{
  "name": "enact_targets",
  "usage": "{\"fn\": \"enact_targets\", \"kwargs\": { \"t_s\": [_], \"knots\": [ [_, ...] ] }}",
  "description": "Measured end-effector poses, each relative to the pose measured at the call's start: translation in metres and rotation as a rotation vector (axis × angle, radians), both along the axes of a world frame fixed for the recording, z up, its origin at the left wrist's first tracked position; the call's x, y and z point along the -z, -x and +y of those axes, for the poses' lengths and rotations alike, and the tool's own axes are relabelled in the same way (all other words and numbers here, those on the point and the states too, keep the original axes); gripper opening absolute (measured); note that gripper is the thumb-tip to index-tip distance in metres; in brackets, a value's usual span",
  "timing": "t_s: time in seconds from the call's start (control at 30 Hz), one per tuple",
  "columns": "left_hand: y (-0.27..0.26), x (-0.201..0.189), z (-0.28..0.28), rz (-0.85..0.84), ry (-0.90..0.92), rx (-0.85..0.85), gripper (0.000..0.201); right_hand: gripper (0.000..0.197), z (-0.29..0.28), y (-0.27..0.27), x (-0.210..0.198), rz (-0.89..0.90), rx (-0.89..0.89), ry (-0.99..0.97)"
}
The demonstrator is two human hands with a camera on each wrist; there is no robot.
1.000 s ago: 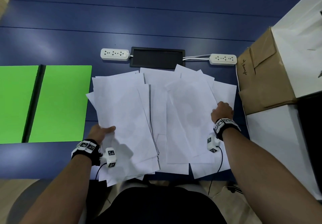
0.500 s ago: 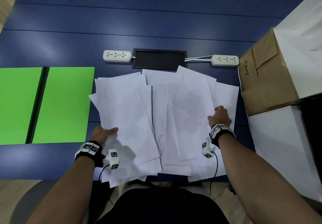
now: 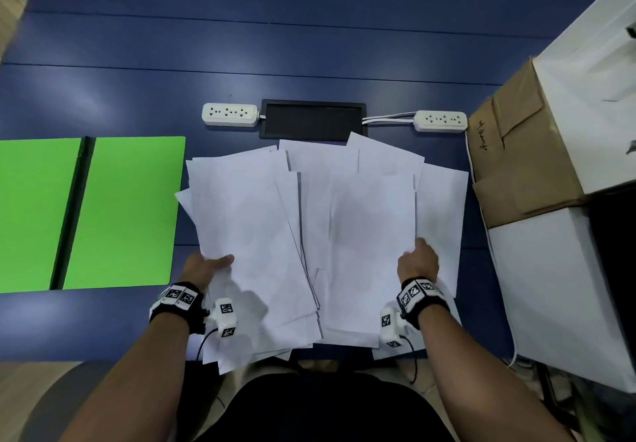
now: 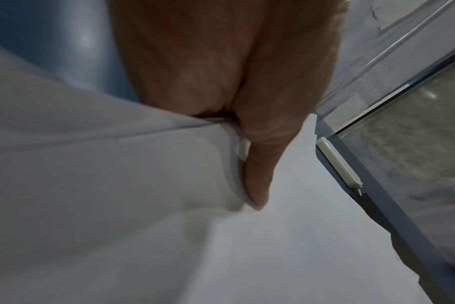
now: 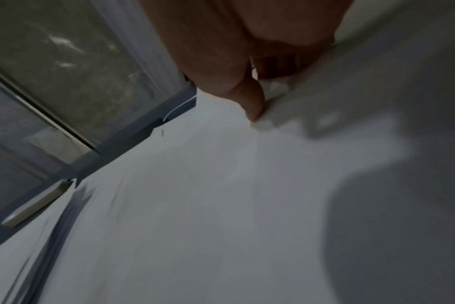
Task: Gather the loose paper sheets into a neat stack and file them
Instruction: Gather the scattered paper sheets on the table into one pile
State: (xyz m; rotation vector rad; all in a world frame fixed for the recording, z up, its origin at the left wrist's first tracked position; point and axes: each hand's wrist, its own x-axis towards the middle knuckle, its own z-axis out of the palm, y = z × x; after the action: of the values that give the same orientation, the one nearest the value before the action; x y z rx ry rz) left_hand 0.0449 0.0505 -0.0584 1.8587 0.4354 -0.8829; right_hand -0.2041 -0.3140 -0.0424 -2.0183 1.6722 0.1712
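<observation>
Several loose white paper sheets [image 3: 261,221] lie fanned and overlapping in the middle of the blue table [image 3: 309,45]. My left hand [image 3: 210,264] pinches the left bunch at its left edge, thumb [image 4: 257,174] on top and fingers hidden under the paper [image 4: 273,246]. At the right side of the spread, my right hand [image 3: 418,261] grips the right bunch, thumb [image 5: 252,107] pressed on the paper [image 5: 195,205], fingers tucked beneath. An open green folder [image 3: 127,211] lies flat to the left of the sheets.
Two white power strips [image 3: 230,115] [image 3: 440,120] flank a black cable hatch [image 3: 311,119] just behind the sheets. A brown cardboard box [image 3: 516,166] and a white box [image 3: 550,276] stand close on the right. The near sheets overhang the table's front edge.
My right hand has slid left and toward me with its sheets, bringing the right bunch closer over the middle ones. My left hand keeps its hold in nearly the same place.
</observation>
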Motion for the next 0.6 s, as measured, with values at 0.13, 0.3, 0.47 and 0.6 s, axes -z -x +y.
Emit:
{"fn": "enact_targets", "kwargs": {
  "t_s": [0.13,0.3,0.47,0.6],
  "knots": [
    [0.001,-0.001,0.001,0.003,0.002,0.003,0.012,0.034,0.014,-0.009,0.008,0.109,0.071,-0.006],
    [0.002,-0.005,-0.001,-0.012,0.016,0.008,0.014,0.035,0.018,-0.03,0.005,0.047,0.067,-0.03],
    [0.001,-0.006,0.0,-0.005,0.017,-0.002,0.017,0.061,0.022,-0.045,-0.001,-0.226,0.288,-0.163],
    [0.001,-0.006,0.0,-0.008,0.028,0.0,0.026,0.039,0.008,-0.043,0.001,-0.127,0.207,-0.201]
  ]
}}
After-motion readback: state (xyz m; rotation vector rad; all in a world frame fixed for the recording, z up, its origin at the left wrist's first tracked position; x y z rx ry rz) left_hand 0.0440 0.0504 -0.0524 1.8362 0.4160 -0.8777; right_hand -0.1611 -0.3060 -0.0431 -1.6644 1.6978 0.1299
